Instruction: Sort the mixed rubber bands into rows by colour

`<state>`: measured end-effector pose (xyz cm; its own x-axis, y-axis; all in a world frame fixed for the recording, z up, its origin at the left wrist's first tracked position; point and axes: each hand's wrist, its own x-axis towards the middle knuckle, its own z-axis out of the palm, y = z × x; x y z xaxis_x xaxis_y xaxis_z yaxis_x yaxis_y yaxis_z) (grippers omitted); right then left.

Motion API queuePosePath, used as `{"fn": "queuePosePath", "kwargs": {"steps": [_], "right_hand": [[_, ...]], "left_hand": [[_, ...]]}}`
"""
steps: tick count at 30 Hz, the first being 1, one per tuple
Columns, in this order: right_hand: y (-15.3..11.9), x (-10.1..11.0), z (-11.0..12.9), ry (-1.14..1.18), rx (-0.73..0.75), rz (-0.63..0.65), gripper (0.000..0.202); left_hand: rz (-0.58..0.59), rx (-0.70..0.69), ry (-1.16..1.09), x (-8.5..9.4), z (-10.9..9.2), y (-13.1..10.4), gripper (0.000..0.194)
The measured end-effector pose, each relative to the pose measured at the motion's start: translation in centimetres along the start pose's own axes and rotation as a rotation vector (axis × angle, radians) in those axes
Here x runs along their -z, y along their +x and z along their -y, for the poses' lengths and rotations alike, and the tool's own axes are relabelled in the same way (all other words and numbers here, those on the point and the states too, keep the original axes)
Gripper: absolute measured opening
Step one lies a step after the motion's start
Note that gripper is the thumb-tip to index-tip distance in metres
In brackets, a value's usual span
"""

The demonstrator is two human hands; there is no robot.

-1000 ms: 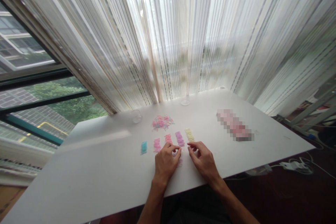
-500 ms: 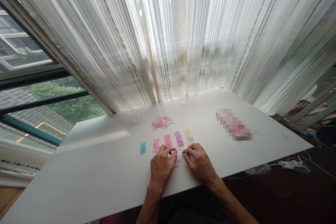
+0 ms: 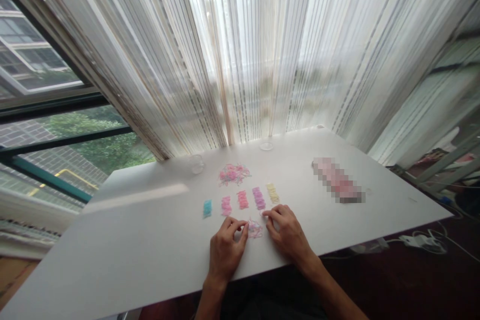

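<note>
My left hand (image 3: 227, 245) rests on the table with thumb and index finger pinched at the left edge of a small mixed pile of rubber bands (image 3: 255, 230). What sits in that pinch is too small to make out. My right hand (image 3: 287, 230) is closed at the fingertips just below the purple rubber bands (image 3: 258, 198), on what looks like one pale band. Further bunches lie in a row: blue bands (image 3: 207, 208), pink bands (image 3: 226, 206), coral bands (image 3: 243, 199) and yellow bands (image 3: 273, 193).
Behind the row lies a larger loose heap of mixed bands (image 3: 234, 174). A clear container (image 3: 197, 164) and a clear round lid (image 3: 266, 146) stand near the curtain (image 3: 247, 60). To the right is a blurred pink item (image 3: 337, 181) on the white table (image 3: 150, 245).
My left hand has drawn back slightly to the left, uncovering more of the small pile. My right fingertips have shifted a little toward the purple bands. The view has moved slightly.
</note>
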<state>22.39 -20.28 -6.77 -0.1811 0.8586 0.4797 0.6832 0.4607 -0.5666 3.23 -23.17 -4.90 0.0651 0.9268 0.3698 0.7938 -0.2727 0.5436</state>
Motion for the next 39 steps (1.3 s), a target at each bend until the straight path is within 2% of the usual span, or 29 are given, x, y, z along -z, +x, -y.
{"fn": "queuePosePath", "kwargs": {"steps": [12,19,26,29,34,39], "right_hand": [[0.1,-0.2,-0.1,-0.039,0.029,-0.012,0.026],[0.2,-0.3,-0.3,-0.049,0.027,-0.015,0.013],[0.7,0.1,-0.7,0.014,-0.013,0.005,0.011],[1.3,0.7,-0.8,0.0,0.02,0.036,0.019],[2.5,2.2,-0.7,-0.069,0.123,0.173,0.016],[2.6,2.9,-1.0,-0.078,0.153,0.204,0.016]], "left_hand": [[0.009,0.022,-0.015,-0.1,0.1,-0.1,0.019],[0.004,0.016,-0.019,-0.1,0.1,0.0,0.019],[-0.019,0.009,-0.026,-0.1,0.0,0.0,0.015],[-0.013,0.014,-0.029,-0.1,0.0,0.0,0.015],[-0.004,0.024,-0.029,-0.1,-0.1,0.0,0.015],[-0.002,0.032,-0.029,-0.3,-0.1,0.0,0.014]]}}
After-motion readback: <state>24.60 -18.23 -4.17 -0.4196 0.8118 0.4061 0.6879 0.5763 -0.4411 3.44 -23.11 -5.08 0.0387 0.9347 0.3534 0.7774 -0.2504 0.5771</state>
